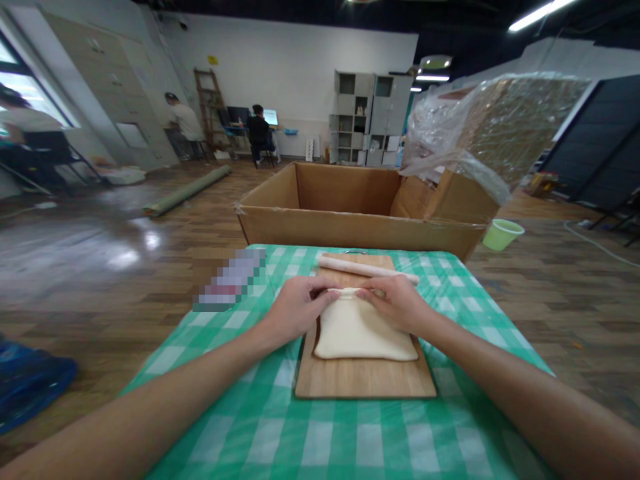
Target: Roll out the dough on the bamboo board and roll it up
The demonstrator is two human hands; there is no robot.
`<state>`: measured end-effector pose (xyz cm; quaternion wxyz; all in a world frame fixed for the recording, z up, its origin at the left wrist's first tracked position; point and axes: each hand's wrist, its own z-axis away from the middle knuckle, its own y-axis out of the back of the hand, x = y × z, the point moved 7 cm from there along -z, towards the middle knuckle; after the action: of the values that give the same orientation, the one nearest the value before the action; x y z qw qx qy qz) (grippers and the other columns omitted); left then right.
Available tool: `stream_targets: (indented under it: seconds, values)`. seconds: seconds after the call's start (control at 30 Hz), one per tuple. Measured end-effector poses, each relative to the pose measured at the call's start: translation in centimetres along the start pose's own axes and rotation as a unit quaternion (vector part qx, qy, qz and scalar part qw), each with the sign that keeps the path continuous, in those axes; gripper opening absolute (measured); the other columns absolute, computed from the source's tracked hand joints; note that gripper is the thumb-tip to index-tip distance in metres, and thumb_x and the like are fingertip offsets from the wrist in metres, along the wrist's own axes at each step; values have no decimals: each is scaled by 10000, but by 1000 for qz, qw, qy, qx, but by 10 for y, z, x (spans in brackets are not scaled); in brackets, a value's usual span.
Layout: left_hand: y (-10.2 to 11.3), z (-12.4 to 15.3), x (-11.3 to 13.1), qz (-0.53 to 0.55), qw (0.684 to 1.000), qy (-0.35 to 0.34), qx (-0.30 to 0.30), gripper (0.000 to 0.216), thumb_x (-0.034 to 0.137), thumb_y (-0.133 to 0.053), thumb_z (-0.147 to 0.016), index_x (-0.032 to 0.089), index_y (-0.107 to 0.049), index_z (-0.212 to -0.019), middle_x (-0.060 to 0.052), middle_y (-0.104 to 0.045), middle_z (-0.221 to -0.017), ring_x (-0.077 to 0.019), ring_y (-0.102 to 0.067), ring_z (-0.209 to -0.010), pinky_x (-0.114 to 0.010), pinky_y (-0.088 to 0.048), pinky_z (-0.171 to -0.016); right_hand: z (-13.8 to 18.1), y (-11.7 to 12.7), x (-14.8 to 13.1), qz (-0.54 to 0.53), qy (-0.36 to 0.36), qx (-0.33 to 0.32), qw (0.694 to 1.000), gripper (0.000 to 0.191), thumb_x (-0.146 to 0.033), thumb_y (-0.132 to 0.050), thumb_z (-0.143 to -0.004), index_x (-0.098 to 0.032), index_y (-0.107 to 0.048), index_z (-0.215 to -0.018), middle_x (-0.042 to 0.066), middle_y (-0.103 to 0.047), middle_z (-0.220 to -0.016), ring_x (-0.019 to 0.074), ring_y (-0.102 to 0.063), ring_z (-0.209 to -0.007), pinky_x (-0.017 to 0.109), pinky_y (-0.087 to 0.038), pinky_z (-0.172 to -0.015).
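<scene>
A flat, pale sheet of dough (365,333) lies on a wooden cutting board (365,383). At the dough's far edge, my left hand (300,303) pinches the left part between thumb and fingers. My right hand (397,303) pinches the same edge a little further right. Between the two hands that edge looks slightly folded or rolled over. Behind the hands, a wooden rolling pin (350,267) lies slantwise across the far end of the board; my right hand is close to its right end.
A green and white checked tablecloth (240,400) covers the table. A blurred-out flat item (233,280) lies at its far left. Beyond stands a large open cardboard box (340,227), with a light green bucket (503,235) to its right. Blue plastic (35,383) lies at left; several people sit further back.
</scene>
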<state>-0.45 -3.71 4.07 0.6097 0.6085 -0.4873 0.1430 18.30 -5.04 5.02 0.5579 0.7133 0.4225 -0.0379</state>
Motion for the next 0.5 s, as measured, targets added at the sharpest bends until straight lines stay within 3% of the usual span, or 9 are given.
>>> stream_targets:
  seconds: [0.2,0.37,0.5]
  values:
    - [-7,-2,0,52,998,0,-31,343,474,-651,-940,235,-801,-1134,-12,-809,-1010,-188,-696,-849,-260,-471,-699,-3,-5,-1,-84,0,-33,996,277,-398,-597,-1024,-226,-798,-1106,33,-807,-1091,219,-715,-959,298,-476,-823]
    - [-7,-3,9,-24,1000,17,-9,347,480,-610,-946,235,-826,-1063,-17,-812,-987,-205,-689,-836,-276,-440,-672,0,0,5,-67,-34,11,997,237,-388,-656,-973,-213,-814,-995,33,-809,-974,204,-703,-890,283,-459,-795]
    - [-2,-6,4,-50,999,14,-13,360,481,-596,-944,219,-830,-1023,-20,-803,-911,-202,-667,-792,-275,-409,-644,5,4,19,-48,-57,-21,997,246,-388,-671,-934,-186,-806,-897,-13,-721,-766,145,-590,-691,250,-366,-616]
